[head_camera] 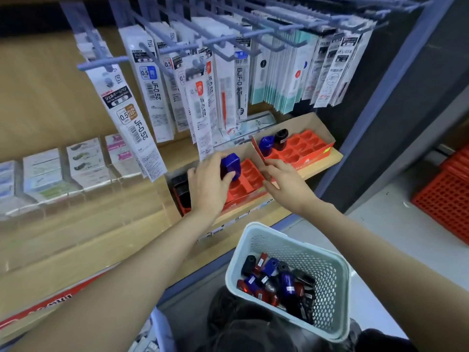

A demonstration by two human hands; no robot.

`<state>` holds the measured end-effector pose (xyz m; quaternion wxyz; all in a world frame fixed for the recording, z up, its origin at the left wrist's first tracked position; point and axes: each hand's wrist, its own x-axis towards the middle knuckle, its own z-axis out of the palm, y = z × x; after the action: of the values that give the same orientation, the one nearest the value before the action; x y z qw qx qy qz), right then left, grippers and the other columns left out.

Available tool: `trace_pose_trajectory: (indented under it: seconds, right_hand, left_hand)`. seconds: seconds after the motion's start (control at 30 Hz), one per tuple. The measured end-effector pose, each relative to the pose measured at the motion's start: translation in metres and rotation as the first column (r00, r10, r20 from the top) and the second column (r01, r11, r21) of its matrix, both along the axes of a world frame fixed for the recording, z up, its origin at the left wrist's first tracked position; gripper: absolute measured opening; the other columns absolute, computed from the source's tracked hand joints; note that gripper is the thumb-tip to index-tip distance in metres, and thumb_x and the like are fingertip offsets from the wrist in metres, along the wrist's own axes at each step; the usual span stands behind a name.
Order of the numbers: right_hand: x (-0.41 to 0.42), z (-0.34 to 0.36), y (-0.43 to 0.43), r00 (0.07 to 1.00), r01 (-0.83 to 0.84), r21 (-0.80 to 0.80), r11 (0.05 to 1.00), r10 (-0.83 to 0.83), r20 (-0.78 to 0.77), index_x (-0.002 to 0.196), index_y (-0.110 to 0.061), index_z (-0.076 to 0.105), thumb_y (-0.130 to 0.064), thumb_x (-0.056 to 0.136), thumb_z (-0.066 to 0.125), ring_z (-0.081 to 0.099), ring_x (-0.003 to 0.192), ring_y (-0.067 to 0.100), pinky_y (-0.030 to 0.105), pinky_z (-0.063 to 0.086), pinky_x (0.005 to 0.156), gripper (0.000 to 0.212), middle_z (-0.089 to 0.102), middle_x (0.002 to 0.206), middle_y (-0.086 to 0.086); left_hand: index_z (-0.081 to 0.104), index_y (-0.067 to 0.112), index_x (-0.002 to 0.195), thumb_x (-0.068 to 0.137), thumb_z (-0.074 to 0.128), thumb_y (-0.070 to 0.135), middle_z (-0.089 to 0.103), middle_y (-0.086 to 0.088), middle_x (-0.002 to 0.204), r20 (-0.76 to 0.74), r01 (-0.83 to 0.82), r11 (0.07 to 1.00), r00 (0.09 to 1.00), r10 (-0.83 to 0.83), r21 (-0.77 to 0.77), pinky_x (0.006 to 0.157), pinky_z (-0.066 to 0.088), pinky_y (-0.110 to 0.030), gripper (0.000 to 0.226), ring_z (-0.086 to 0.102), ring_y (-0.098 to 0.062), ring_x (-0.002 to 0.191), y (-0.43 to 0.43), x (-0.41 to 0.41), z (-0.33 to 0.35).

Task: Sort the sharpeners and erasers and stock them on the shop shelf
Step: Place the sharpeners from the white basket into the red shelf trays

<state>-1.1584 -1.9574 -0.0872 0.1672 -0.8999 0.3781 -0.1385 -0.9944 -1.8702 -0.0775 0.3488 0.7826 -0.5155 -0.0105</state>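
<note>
My left hand (206, 188) grips a blue sharpener (230, 166) just above the near red display tray (243, 191) on the shelf. Black sharpeners (180, 188) fill that tray's left end. My right hand (284, 181) rests on the tray's right end, fingertips touching the cardboard flap of the far red tray (302, 148). In the far tray stand one blue sharpener (266, 146) and one black sharpener (281, 138). A pale basket (332, 278) below holds several blue, red and black sharpeners (276, 283).
Refill packets (142, 102) hang on hooks right above the trays. Boxed erasers (86, 163) stand in a row on the shelf to the left. A red crate (446, 199) sits on the floor at right. The wooden shelf edge (322, 166) runs under the trays.
</note>
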Motion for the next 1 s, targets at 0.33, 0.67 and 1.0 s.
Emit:
trace_pose_trajectory:
  seconds: [0.33, 0.67, 1.0]
  right_hand:
    - [-0.002, -0.01, 0.003, 1.0, 0.021, -0.028, 0.999, -0.02, 0.015, 0.127, -0.008, 0.055, -0.019, 0.097, 0.047, 0.033, 0.129, 0.029, 0.036, 0.026, 0.108, 0.033, 0.037, 0.145, 0.01]
    - [-0.075, -0.045, 0.042, 0.996, 0.046, -0.088, 0.995, -0.039, 0.082, 0.103, -0.003, 0.057, -0.016, 0.094, 0.04, 0.054, 0.086, 0.029, 0.038, 0.044, 0.071, 0.023, 0.057, 0.099, 0.012]
    - [-0.133, -0.222, 0.077, 0.877, 0.475, 0.656, 0.587, -0.248, -0.413, 0.119, -0.009, 0.055, -0.009, 0.09, 0.044, 0.058, 0.098, 0.03, 0.025, 0.038, 0.073, 0.031, 0.062, 0.112, 0.013]
  left_hand:
    - [0.041, 0.009, 0.139, 0.092, 0.054, 0.035, 0.047, -0.009, 0.14, 0.441, 0.022, 0.974, 0.889, -0.121, 0.225, 0.099, 0.033, -0.04, 0.056, 0.045, -0.026, 0.123, 0.012, -0.001, -0.019]
    - [0.06, 0.008, 0.115, 0.087, 0.053, 0.015, 0.058, -0.008, 0.119, 0.222, 0.257, 0.962, 0.936, -0.273, 0.096, 0.098, 0.032, -0.037, 0.029, 0.049, -0.027, 0.114, 0.05, -0.055, -0.037]
    - [0.062, 0.009, 0.101, 0.088, 0.052, 0.009, 0.059, -0.003, 0.105, -0.22, 0.517, 0.733, 0.854, -0.47, 0.442, 0.085, 0.036, -0.029, 0.017, 0.058, -0.023, 0.094, 0.019, -0.095, -0.159]
